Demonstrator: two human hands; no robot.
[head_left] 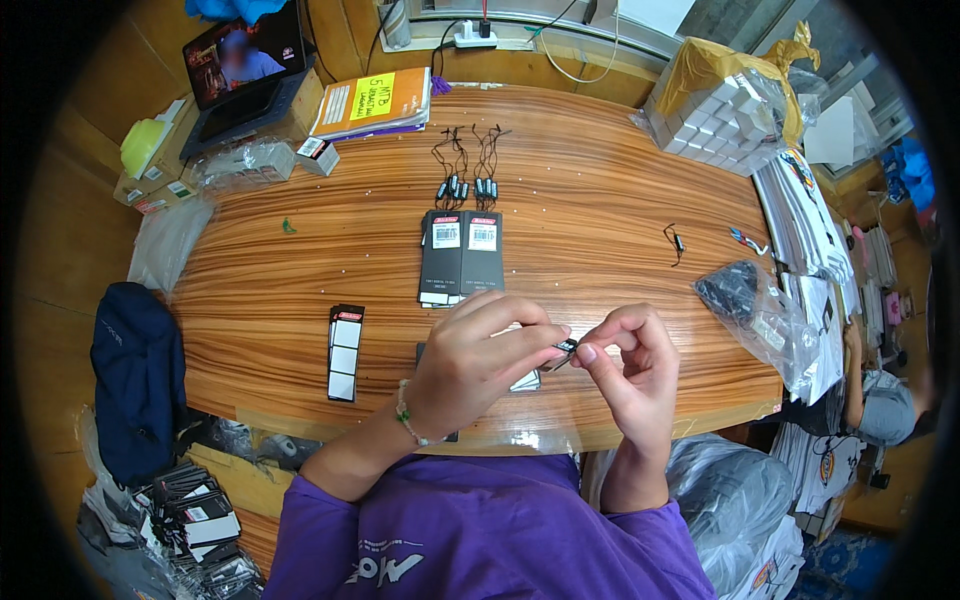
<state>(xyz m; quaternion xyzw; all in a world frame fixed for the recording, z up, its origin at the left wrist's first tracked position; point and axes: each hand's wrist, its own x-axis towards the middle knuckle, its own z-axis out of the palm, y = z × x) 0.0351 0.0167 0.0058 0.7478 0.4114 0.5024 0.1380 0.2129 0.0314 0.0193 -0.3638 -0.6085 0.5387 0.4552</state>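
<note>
Over the table's near edge, both hands meet at a small black hang-tag string with a plastic seal. My left hand pinches it from one side; my right hand pinches its other end between thumb and fingertip. Partly hidden under my left hand lies a dark tag with white panels. Beyond the hands, two side-by-side stacks of dark grey hang tags bear white stickers, their black strings and seals stretched away from me. To the left lies a narrow black card with white panels.
A loose black string and a plastic-wrapped black item lie at right. Small white boxes are packed at the back right. A tablet and notebooks occupy the back left. Another person's arm shows at far right.
</note>
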